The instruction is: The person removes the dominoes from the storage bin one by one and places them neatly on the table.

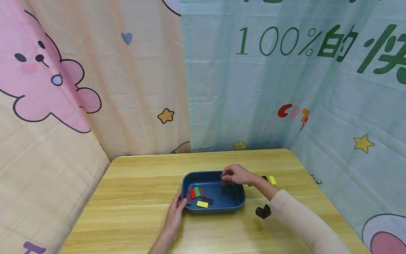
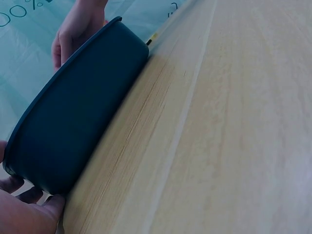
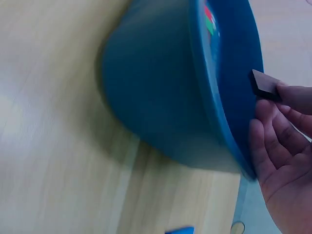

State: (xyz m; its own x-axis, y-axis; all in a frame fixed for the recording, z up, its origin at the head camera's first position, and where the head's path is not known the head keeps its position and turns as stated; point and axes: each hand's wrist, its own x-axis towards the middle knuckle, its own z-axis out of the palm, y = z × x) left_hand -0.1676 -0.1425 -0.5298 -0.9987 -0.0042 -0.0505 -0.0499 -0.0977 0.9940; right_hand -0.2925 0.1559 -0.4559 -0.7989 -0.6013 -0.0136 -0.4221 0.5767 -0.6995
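My right hand (image 1: 239,174) pinches a dark brown domino (image 3: 265,85) between thumb and fingers, over the far right part of a blue rectangular basin (image 1: 215,211). At the basin's left end, my left hand (image 1: 173,215) grips the rim, its thumb on top and the other fingers along the outer wall. Inside the basin, toward the left, a red domino (image 1: 192,193), a green domino (image 1: 197,191) and a brown domino (image 1: 202,192) lie side by side. A yellow domino (image 1: 202,204) and a black domino (image 1: 207,200) lie nearer the front. Another brown one (image 1: 188,199) is close to my left thumb.
Right of the basin, a yellow domino (image 1: 272,180) and a black domino (image 1: 264,178) lie on the wooden table (image 1: 133,204). A blue piece (image 3: 180,230) shows in the right wrist view. Something small and black (image 1: 263,211) is beside the right sleeve. Printed curtains (image 1: 222,88) hang behind.
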